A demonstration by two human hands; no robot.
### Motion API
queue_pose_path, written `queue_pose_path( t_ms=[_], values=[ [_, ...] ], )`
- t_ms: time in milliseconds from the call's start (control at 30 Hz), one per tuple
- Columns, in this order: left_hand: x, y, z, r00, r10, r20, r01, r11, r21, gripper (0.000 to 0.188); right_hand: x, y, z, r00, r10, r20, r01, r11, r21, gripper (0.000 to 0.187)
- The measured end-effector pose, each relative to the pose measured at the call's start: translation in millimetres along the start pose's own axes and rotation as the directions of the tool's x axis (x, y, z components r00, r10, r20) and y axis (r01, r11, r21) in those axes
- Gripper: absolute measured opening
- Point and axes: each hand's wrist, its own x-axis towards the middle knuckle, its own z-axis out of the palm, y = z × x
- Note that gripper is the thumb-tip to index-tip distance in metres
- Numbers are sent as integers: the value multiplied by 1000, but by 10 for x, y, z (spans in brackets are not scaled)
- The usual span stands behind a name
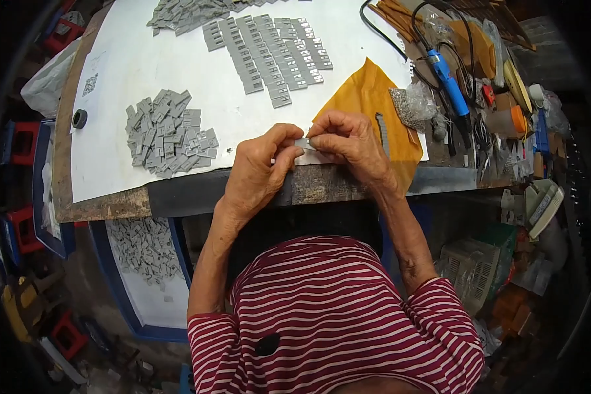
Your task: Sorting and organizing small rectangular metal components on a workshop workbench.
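Several rows of grey pieces on the far part of the white paper look sorted; the loose pile at its left probably remains. By the paper's near edge, the left hand and right hand each pinch one small grey piece, thumbs against forefingers.

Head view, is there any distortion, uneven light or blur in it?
In the head view, the front edge of the table bends and the corners go black; the white sheet looks bright, the floor dim; the gray piece is too small to judge its sharpness.
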Motion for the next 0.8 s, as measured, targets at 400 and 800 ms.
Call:
queue_pose_path(
  t_ms=[400,800],
  values=[
    [112,5,-203,980,96,-174,-55,972,227,16,169,58,107,992,-69,-109,87,980,177,19],
    [630,-323,-606,866,187,-463,66,877,477,14,-76,76,73,984,-87,-154,97,994,60,18]
  ],
)
